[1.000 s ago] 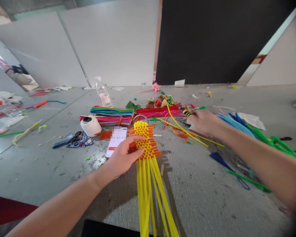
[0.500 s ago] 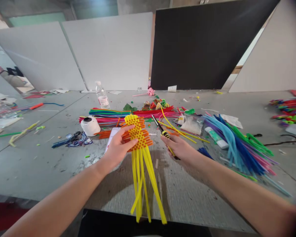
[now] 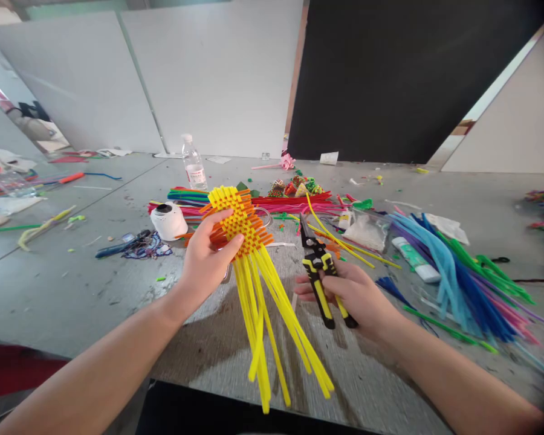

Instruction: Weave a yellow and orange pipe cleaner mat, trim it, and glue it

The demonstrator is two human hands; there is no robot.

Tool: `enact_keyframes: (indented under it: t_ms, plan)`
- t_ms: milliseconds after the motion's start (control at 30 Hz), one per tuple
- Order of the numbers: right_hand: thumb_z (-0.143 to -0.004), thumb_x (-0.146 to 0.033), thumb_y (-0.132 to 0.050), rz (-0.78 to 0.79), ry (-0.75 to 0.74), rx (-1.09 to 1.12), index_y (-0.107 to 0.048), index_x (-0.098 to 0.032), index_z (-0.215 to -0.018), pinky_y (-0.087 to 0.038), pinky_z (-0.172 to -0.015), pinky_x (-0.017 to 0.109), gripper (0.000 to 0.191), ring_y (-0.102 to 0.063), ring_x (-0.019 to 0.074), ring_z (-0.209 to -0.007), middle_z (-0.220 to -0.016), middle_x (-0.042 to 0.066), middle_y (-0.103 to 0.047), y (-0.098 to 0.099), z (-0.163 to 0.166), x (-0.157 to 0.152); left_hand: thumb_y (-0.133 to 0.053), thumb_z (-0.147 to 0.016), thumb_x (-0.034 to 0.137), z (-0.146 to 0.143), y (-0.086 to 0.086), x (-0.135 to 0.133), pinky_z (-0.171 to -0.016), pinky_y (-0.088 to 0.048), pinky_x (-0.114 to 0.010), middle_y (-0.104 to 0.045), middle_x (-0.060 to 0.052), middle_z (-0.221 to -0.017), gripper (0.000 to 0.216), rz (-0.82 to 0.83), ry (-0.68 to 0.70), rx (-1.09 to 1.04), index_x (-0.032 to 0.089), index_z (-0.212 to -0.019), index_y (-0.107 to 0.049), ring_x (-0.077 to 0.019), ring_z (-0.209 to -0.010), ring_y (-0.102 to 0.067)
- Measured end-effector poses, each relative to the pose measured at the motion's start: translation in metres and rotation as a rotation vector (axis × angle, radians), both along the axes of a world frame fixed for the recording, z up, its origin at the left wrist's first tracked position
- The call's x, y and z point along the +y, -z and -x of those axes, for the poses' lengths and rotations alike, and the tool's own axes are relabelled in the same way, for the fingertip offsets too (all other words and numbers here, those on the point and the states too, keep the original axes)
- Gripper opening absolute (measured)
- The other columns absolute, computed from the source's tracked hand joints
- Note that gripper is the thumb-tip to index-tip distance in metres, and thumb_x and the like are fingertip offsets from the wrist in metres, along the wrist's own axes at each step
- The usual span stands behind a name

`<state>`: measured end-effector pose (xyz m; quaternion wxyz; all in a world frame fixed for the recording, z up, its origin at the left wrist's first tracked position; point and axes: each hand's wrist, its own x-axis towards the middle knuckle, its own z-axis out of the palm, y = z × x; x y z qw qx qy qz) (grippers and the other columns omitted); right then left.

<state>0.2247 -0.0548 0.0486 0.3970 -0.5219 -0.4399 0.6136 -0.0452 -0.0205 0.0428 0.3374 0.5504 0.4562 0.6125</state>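
Pinched between the thumb and fingers of my left hand [image 3: 213,254] is a woven piece of yellow and orange pipe cleaners [image 3: 241,220]. Its long yellow ends hang down toward the table's front edge, and short orange ends stick out at both sides. My right hand [image 3: 351,290] holds a pair of wire-stripper pliers [image 3: 320,266] with black and yellow handles. The jaws point up and away from me, apart from the weave. Behind my left hand, a phone seen earlier is almost wholly hidden.
A white spool [image 3: 168,222] and a water bottle [image 3: 193,166] stand beyond my left hand. Bundled pipe cleaners [image 3: 290,205] lie across the middle, with blue ones [image 3: 466,290] to the right beside a glue tube [image 3: 416,260]. Keys [image 3: 138,241] lie at left.
The pliers have turned so their two handles now show side by side, with my right fingers loosened around them. The weave has tilted and shifted slightly left; the camera view has also moved.
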Motion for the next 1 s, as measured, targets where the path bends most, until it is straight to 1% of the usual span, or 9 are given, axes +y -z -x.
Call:
enact_keyframes:
  t_ms: [133, 267, 433, 533, 600, 700, 800, 900, 1000]
  plan:
    - [-0.07, -0.017, -0.07, 0.015, 0.016, 0.084, -0.076, -0.022, -0.086, -0.064, -0.098, 0.049, 0.018, -0.08, 0.0304, -0.099, -0.103, 0.01, -0.082, -0.001, -0.001, -0.002, -0.082, -0.087, 0.035, -0.002, 0.0, -0.001, -0.105, -0.06, -0.045, -0.072, -0.01, -0.134, 0.054, 0.013, 0.018, -0.003, 0.024, -0.136, -0.065, -0.0293, -0.124, -0.069]
    - [-0.073, -0.024, -0.074, 0.081, -0.012, 0.14, -0.067, -0.024, -0.093, -0.065, -0.078, 0.043, 0.021, -0.078, 0.0262, -0.079, -0.091, 0.006, -0.079, -0.003, 0.0, -0.005, -0.081, -0.087, 0.034, -0.005, 0.0, -0.004, -0.101, -0.06, -0.046, -0.074, -0.009, -0.126, 0.053, 0.061, 0.054, -0.012, 0.023, -0.137, -0.064, -0.0265, -0.112, -0.074]
    - [-0.074, -0.025, -0.07, -0.047, -0.061, -0.016, -0.053, -0.029, -0.101, -0.051, -0.053, 0.03, 0.032, -0.064, 0.0179, -0.059, -0.079, -0.003, -0.071, -0.003, -0.003, -0.004, -0.082, -0.087, 0.036, -0.007, 0.004, -0.004, -0.097, -0.061, -0.043, -0.075, -0.008, -0.122, 0.052, 0.098, 0.071, 0.013, 0.024, -0.136, -0.065, -0.0248, -0.106, -0.074]
    - [-0.083, -0.036, -0.071, -0.094, -0.048, -0.097, -0.055, -0.03, -0.109, -0.045, -0.052, 0.027, 0.032, -0.059, 0.0169, -0.059, -0.076, -0.004, -0.066, 0.002, -0.011, 0.001, -0.082, -0.087, 0.036, -0.007, 0.006, -0.004, -0.09, -0.062, -0.039, -0.075, -0.007, -0.118, 0.052, 0.111, 0.067, 0.028, 0.025, -0.135, -0.065, -0.0234, -0.1, -0.074]
    - [-0.09, -0.048, -0.067, -0.104, -0.059, -0.089, -0.059, -0.027, -0.1, -0.044, -0.055, 0.027, 0.025, -0.058, 0.0168, -0.064, -0.076, -0.001, -0.064, 0.005, -0.015, 0.004, -0.082, -0.087, 0.036, -0.008, 0.005, -0.005, -0.084, -0.062, -0.037, -0.075, -0.006, -0.114, 0.051, 0.125, 0.057, 0.034, 0.025, -0.134, -0.065, -0.0229, -0.096, -0.074]
    - [-0.092, -0.05, -0.056, 0.002, -0.05, 0.098, -0.063, -0.024, -0.093, -0.046, -0.058, 0.029, 0.028, -0.059, 0.0191, -0.068, -0.079, 0.005, -0.065, 0.005, -0.014, 0.006, -0.08, -0.087, 0.035, -0.01, 0.005, -0.005, -0.082, -0.061, -0.036, -0.075, -0.007, -0.113, 0.05, 0.137, 0.055, 0.049, 0.024, -0.133, -0.065, -0.0226, -0.095, -0.074]
    - [-0.09, -0.049, -0.052, 0.126, -0.064, 0.318, -0.065, -0.02, -0.091, -0.04, -0.053, 0.029, 0.031, -0.047, 0.0159, -0.055, -0.069, 0.002, -0.055, 0.001, -0.009, 0.005, -0.079, -0.087, 0.034, -0.011, 0.006, -0.005, -0.085, -0.061, -0.037, -0.075, -0.007, -0.114, 0.047, 0.121, 0.052, 0.076, 0.024, -0.131, -0.065, -0.0222, -0.096, -0.074]
    - [-0.092, -0.057, -0.055, 0.124, -0.107, 0.388, -0.067, -0.017, -0.086, -0.032, -0.05, 0.025, 0.042, -0.037, 0.0117, -0.05, -0.062, -0.002, -0.046, 0.0, -0.008, 0.003, -0.079, -0.086, 0.033, -0.011, 0.008, -0.004, -0.086, -0.061, -0.038, -0.075, -0.007, -0.113, 0.045, 0.094, 0.043, 0.092, 0.023, -0.128, -0.066, -0.0229, -0.099, -0.073]
    - [-0.087, -0.063, -0.064, 0.092, -0.146, 0.427, -0.07, -0.015, -0.09, -0.031, -0.052, 0.025, 0.048, -0.038, 0.0114, -0.052, -0.064, -0.001, -0.047, 0.0, -0.012, 0.001, -0.079, -0.086, 0.033, -0.01, 0.011, -0.003, -0.085, -0.061, -0.037, -0.075, -0.007, -0.114, 0.044, 0.086, 0.045, 0.105, 0.023, -0.127, -0.067, -0.0231, -0.099, -0.073]
